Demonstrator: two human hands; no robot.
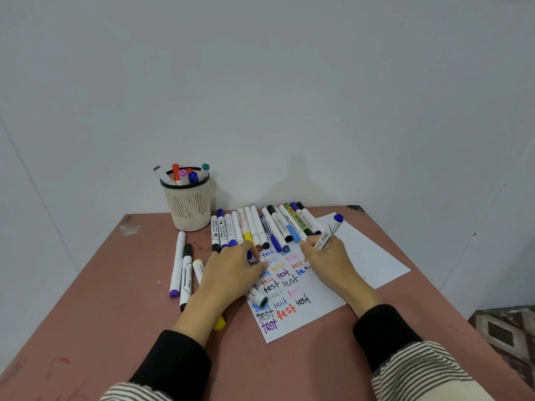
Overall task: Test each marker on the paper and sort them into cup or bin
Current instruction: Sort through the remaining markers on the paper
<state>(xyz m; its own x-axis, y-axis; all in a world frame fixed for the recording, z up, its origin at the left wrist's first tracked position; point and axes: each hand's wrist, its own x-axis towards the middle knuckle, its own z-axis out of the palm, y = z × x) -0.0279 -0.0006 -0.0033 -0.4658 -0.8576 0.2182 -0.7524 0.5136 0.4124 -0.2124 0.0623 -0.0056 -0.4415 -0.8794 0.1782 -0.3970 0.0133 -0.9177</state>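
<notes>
The right hand gripped a blue-ended marker, writing on the paper. The left hand lay flat, fingers spread, pressing the paper. A row of markers lay behind; a mesh cup held others.

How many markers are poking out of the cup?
6 show in the cup: grey-tipped at the left, red, pink, orange behind, blue in the middle, green at the right. More may hide inside.

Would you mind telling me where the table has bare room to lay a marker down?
Free: the near table left of the left hand, and the second sheet beyond the right hand. Crowded: the marker row and written paper.
</notes>
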